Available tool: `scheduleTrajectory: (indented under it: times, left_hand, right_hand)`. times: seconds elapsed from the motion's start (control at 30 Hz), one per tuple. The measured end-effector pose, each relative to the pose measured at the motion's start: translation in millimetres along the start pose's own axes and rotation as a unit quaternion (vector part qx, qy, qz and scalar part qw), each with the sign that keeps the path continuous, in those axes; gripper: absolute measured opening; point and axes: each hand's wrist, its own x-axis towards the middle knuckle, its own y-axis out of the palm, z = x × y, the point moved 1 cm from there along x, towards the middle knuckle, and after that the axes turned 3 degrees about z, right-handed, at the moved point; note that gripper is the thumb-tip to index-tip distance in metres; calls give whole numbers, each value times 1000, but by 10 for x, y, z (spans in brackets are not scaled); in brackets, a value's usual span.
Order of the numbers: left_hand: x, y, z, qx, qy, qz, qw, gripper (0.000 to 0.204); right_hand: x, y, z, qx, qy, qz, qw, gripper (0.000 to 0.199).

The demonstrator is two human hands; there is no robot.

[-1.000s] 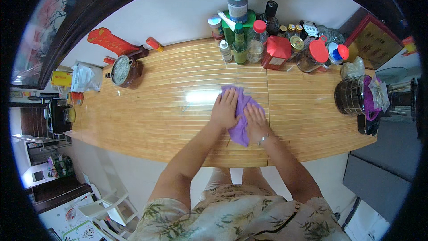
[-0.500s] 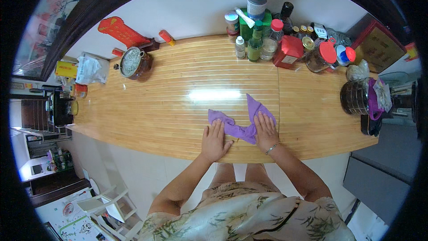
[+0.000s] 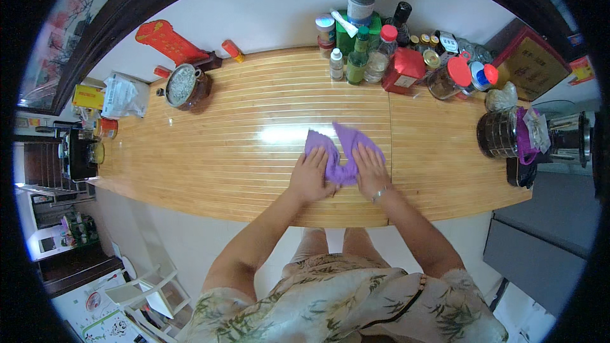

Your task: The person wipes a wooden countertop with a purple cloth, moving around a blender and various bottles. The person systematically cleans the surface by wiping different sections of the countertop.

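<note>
A purple cloth [image 3: 344, 173] lies bunched in a rough U on the striped wooden tabletop [image 3: 241, 171], near its front edge. My left hand [image 3: 311, 174] rests palm down on the cloth's left part, fingers stretched forward over it. On the right part lies my right hand [image 3: 371, 170], also flat, with a bracelet at the wrist. Both hands press on the cloth from above, not wrapped round it. Two corners of the cloth point away from me, beyond the fingertips.
Along the back right stand a green bottle [image 3: 357, 63], a red tin [image 3: 404, 70] and a red-lidded jar [image 3: 448, 79]. A lidded pot [image 3: 184, 87] sits back left, near a white plastic package [image 3: 124, 96]. A dark glass container [image 3: 499, 133] stands at the right end.
Both hands have slid away from me, the left one also rightward, so they are closer together. Between them the cloth has bunched into a tighter U.
</note>
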Motion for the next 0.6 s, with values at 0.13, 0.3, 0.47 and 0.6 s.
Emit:
scheduleTrajectory:
  times: [0.13, 0.3, 0.47, 0.6]
  left_hand:
    - [189, -95, -78, 65, 6, -18, 998, 101]
    - [795, -329, 107, 68, -3, 4, 998, 105]
    - [225, -68, -104, 7, -24, 4, 1000, 109]
    - [-88, 113, -180, 25, -3, -5, 1000, 113]
  right_hand:
    - [-164, -26, 22, -4, 16, 20, 1000, 68]
    - [429, -184, -45, -27, 2, 9, 1000, 68]
    - [43, -118, -72, 21, 10, 1, 1000, 61]
    - [-415, 135, -64, 18, 15, 11, 1000, 60]
